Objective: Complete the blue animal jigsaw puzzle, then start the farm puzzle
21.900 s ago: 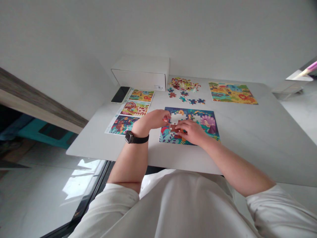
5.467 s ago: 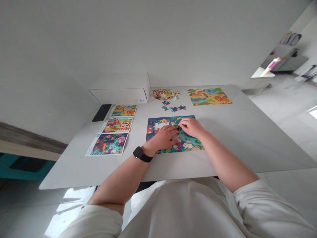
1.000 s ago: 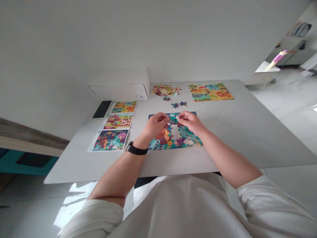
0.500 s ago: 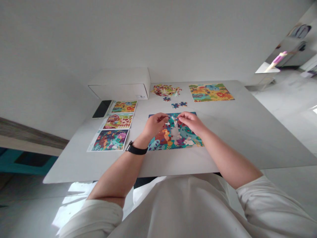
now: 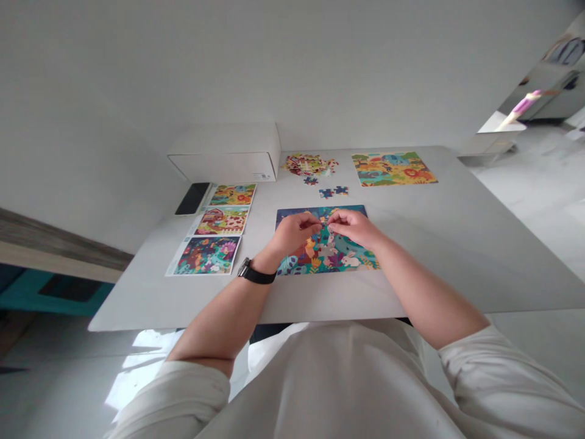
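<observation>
A colourful jigsaw puzzle (image 5: 338, 256) lies flat on the white table (image 5: 457, 244) in front of me. My left hand (image 5: 292, 230), with a black watch on its wrist, and my right hand (image 5: 351, 224) meet over the puzzle's upper middle. Both hands have their fingers pinched together on a small puzzle piece (image 5: 322, 225), which is mostly hidden by the fingertips. Two loose blue pieces (image 5: 333, 192) lie just beyond the puzzle.
A finished yellow-orange puzzle (image 5: 393, 169) lies at the far right. A heap of loose pieces (image 5: 308, 163) sits beside a white box (image 5: 226, 155) by the wall. Three picture cards (image 5: 219, 228) and a black phone (image 5: 192, 199) lie to the left.
The white gap seen in the puzzle's middle half a second ago is now covered in colour. My two hands have drawn closer together above it.
</observation>
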The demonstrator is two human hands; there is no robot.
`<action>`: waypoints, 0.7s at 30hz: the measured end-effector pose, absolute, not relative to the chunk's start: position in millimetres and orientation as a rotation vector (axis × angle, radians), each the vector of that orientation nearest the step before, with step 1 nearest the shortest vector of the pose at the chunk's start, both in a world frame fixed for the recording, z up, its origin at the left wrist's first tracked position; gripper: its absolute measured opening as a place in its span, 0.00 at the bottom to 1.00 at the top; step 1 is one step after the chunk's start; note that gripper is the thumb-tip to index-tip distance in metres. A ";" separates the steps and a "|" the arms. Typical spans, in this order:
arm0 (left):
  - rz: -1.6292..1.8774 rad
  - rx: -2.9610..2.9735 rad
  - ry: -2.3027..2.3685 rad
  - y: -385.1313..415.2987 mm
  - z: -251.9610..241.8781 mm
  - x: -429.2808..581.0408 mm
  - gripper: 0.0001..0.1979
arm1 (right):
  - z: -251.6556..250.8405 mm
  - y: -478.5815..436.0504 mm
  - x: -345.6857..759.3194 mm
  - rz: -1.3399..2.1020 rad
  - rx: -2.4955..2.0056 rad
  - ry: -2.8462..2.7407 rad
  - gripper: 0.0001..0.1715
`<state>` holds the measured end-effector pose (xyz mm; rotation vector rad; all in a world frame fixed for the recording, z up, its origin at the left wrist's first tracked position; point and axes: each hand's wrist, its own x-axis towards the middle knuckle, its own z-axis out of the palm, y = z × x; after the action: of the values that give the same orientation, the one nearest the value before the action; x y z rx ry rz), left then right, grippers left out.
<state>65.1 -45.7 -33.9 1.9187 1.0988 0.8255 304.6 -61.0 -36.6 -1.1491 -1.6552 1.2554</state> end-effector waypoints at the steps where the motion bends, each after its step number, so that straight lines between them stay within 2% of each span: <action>1: 0.811 1.919 1.107 -46.0 -34.2 65.6 0.15 | -35.9 -61.2 305.3 1.241 -1.158 -1.695 0.16; 12: 0.690 1.924 1.090 -52.6 -36.3 68.4 0.11 | -40.2 -57.7 309.5 1.152 -1.295 -1.955 0.06; 16: 0.567 1.993 1.078 -53.5 -33.3 67.4 0.06 | -39.1 -58.8 309.5 1.099 -1.381 -2.070 0.04; 21: 0.506 2.057 1.088 -53.7 -31.6 67.2 0.07 | -36.1 -61.3 307.5 1.066 -1.428 -2.138 0.04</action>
<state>67.2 -53.7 -31.6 2.0568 1.0876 0.5058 307.5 -61.3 -36.1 -1.4282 -2.1379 1.0656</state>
